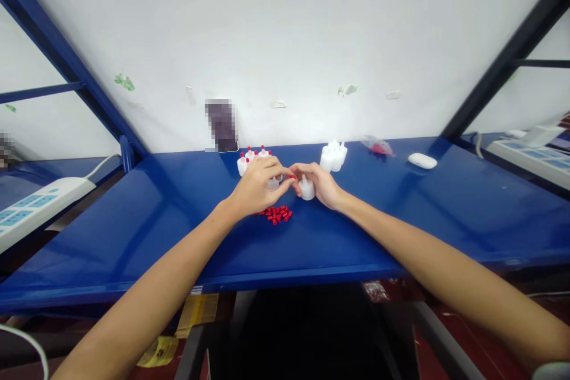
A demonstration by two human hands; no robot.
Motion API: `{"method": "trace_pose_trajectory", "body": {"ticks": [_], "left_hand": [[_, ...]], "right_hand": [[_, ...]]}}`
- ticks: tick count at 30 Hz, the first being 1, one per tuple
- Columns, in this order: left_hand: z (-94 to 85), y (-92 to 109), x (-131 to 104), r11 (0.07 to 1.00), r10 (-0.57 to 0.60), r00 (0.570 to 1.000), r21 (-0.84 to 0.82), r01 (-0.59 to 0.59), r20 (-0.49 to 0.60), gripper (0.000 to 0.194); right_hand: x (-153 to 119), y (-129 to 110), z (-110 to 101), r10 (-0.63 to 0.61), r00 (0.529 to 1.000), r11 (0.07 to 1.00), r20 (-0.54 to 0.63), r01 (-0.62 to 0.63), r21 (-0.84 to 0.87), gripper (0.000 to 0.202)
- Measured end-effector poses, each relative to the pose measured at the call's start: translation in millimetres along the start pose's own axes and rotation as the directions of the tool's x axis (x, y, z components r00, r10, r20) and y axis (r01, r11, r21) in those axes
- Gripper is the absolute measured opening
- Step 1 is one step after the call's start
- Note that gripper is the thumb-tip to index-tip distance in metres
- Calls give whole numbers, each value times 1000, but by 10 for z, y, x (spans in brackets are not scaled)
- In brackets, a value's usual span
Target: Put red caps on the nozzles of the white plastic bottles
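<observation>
My left hand (257, 186) pinches a small red cap (293, 177) between thumb and fingertips, and the fingers of my right hand (326, 185) come close to it. Curled around a white squeeze bottle (306, 189) with a narrow nozzle, my right hand keeps it upright at the table surface. The nozzle is bare. Below my left hand lies a pile of loose red caps (276, 214), partly covered by the hand. Behind that hand stand several white bottles with red caps (243, 164). More white bottles with bare nozzles (333, 157) are grouped behind my right hand.
A clear bag with red pieces (378, 146) and a white oval case (422, 161) lie at the back right of the blue table (356, 237). A dark blurred phone-like object (222, 124) leans on the wall. Power strips (40, 208) flank both sides.
</observation>
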State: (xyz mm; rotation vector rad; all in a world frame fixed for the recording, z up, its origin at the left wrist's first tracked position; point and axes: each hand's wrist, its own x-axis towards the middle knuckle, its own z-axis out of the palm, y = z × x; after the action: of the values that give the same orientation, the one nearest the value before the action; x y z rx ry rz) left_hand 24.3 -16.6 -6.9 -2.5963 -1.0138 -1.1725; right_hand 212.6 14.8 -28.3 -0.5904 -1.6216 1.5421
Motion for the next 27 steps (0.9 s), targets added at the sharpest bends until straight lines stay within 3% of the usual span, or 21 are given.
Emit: {"method": "trace_pose_trajectory", "body": {"ticks": [3, 7, 13, 17, 21, 24, 27], "left_hand": [[24, 10, 9, 999, 19, 998, 31, -21, 56, 16], [50, 2, 3, 998, 19, 995, -65, -12, 102, 17], [57, 47, -12, 986, -75, 987, -141, 95, 141, 15], [41, 75, -2, 983, -62, 980, -157, 92, 187, 14], [24, 79, 6, 984, -68, 967, -146, 107, 246, 13], [33, 72, 1, 982, -86, 960, -138, 127, 267, 13], [62, 59, -11, 979, -93, 952, -148, 140, 290, 13]], "right_hand": [[-3, 49, 0, -12, 999, 999, 51, 15, -53, 22], [-29, 54, 25, 16, 996, 998, 84, -11, -69, 18], [-56, 8, 70, 0, 996, 961, 85, 24, -275, 17], [-69, -17, 91, -41, 996, 922, 74, 66, -383, 19], [-93, -26, 119, -50, 993, 950, 109, 81, -303, 14], [-98, 19, 131, -47, 996, 972, 72, 62, -227, 11], [-88, 86, 126, -82, 995, 956, 48, 93, -279, 12]]}}
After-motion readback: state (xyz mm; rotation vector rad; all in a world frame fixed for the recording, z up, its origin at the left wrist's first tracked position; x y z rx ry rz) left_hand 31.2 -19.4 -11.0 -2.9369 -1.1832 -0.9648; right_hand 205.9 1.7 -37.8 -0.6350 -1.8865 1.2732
